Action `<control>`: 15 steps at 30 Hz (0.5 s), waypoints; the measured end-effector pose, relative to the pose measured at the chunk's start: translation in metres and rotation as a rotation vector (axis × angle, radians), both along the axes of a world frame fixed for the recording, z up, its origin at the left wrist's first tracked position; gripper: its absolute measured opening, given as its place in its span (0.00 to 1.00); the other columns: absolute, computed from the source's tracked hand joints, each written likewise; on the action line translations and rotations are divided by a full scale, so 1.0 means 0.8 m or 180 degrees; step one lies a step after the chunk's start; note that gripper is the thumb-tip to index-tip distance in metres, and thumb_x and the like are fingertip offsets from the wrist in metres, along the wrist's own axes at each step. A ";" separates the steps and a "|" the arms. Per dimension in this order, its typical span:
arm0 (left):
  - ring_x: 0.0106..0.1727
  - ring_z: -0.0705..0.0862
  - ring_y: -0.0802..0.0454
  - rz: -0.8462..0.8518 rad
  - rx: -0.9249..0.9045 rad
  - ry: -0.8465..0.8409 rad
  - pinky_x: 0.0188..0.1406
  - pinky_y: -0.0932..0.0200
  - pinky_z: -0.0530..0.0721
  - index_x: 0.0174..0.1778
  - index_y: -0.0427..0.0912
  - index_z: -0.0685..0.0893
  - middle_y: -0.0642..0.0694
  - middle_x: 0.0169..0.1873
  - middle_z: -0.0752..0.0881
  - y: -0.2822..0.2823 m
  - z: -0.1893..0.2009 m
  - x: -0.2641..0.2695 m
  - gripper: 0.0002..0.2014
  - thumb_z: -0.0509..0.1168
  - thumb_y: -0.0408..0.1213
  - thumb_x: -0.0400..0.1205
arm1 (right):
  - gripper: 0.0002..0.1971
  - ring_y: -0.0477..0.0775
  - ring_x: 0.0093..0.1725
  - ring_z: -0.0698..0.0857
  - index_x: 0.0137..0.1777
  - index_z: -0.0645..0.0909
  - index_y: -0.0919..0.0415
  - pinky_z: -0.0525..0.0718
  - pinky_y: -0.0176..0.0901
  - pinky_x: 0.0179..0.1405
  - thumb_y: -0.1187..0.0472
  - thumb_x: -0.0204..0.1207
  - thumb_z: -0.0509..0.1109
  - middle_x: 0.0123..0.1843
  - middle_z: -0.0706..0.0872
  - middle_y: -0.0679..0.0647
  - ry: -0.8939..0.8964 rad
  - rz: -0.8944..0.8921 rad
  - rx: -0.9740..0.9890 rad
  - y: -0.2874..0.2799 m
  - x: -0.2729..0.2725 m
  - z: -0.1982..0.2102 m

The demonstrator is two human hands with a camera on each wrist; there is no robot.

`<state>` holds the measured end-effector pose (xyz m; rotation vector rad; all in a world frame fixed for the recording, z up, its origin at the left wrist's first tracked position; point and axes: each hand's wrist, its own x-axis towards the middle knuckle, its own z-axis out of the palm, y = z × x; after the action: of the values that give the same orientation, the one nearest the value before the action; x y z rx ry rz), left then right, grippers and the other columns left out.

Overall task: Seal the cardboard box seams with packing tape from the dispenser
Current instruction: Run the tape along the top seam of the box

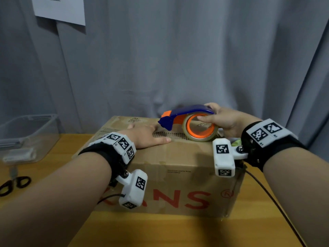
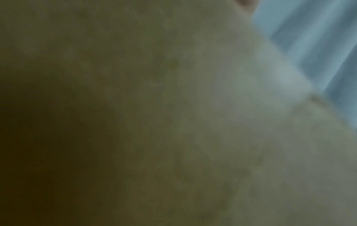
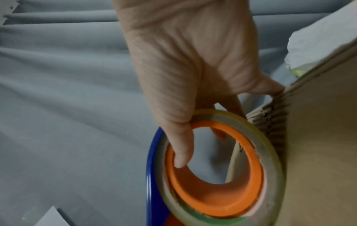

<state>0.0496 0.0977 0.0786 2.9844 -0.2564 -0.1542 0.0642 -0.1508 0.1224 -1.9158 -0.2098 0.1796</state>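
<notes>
A brown cardboard box (image 1: pixel 178 168) with red letters stands on the wooden table (image 1: pixel 160 232). My left hand (image 1: pixel 149 135) lies flat on the box top, fingers straight, pressing down beside the frayed seam (image 1: pixel 170 134). My right hand (image 1: pixel 219 118) grips the blue and orange tape dispenser (image 1: pixel 187 120), thumb inside the orange core and fingers over the blue cover. The clear tape roll (image 3: pixel 270 152) rests against the box flap edge (image 3: pixel 270 119) at the seam's right end; the right wrist view shows my right hand (image 3: pixel 185 76) holding it. The left wrist view is blurred cardboard (image 2: pixel 193 122) only.
A clear plastic bin (image 1: pixel 26 136) sits at the left of the table, with black-handled scissors (image 1: pixel 14 184) in front of it. A grey curtain (image 1: pixel 178 59) hangs close behind the box. A black cable (image 1: pixel 274 202) runs down the table at the right.
</notes>
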 end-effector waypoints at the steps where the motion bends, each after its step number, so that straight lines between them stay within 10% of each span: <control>1: 0.78 0.67 0.47 0.0005 -0.0001 -0.0001 0.78 0.35 0.49 0.80 0.56 0.59 0.51 0.77 0.71 0.000 0.000 0.000 0.43 0.46 0.76 0.72 | 0.24 0.56 0.48 0.85 0.71 0.69 0.58 0.83 0.48 0.51 0.66 0.76 0.71 0.53 0.84 0.57 0.0020 -0.0014 0.0099 0.001 -0.001 -0.001; 10: 0.80 0.64 0.50 0.0058 0.0040 0.0196 0.77 0.33 0.51 0.81 0.61 0.54 0.55 0.80 0.65 0.052 0.007 -0.003 0.51 0.42 0.83 0.62 | 0.22 0.52 0.41 0.83 0.67 0.69 0.57 0.82 0.45 0.46 0.68 0.76 0.71 0.44 0.83 0.54 -0.0094 -0.0068 0.0453 0.057 -0.009 -0.011; 15: 0.80 0.64 0.50 0.0174 -0.0060 0.0158 0.77 0.42 0.54 0.82 0.56 0.53 0.53 0.80 0.63 0.082 0.009 -0.018 0.46 0.46 0.77 0.70 | 0.16 0.52 0.44 0.82 0.59 0.72 0.56 0.78 0.41 0.45 0.58 0.75 0.72 0.43 0.82 0.52 -0.0707 -0.0226 -0.0521 0.090 -0.009 -0.010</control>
<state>0.0355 0.1631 0.0856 2.9607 -0.1693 -0.2183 0.0569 -0.0784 0.1148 -2.1028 -0.2822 -0.0666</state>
